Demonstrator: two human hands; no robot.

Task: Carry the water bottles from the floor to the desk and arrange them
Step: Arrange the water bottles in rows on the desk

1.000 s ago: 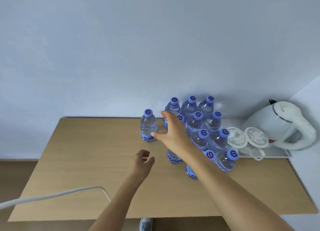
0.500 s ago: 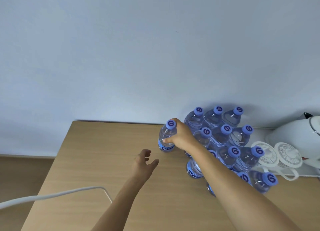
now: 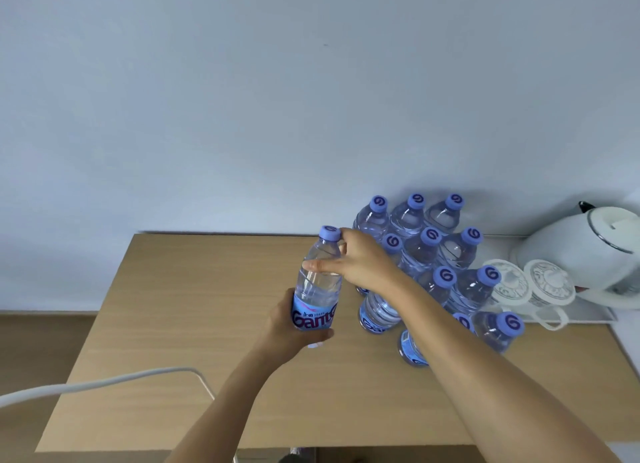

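Above a wooden desk (image 3: 166, 324), beside the standing cluster of water bottles (image 3: 433, 254) and a white kettle (image 3: 581, 254): lifted water bottle (image 3: 317, 289), gripped at the label by left hand (image 3: 287, 327), shoulder pinched by right hand (image 3: 360, 261).

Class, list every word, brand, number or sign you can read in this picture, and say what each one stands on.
"Gant", cut off at the edge: blue label of the held water bottle, gripped by the left hand and right hand.
Swirl sign resembling "6": purple bottle caps of the group on the desk.
Small print above the brand: too blurred to read.
Labels of the standing bottles: mostly hidden.
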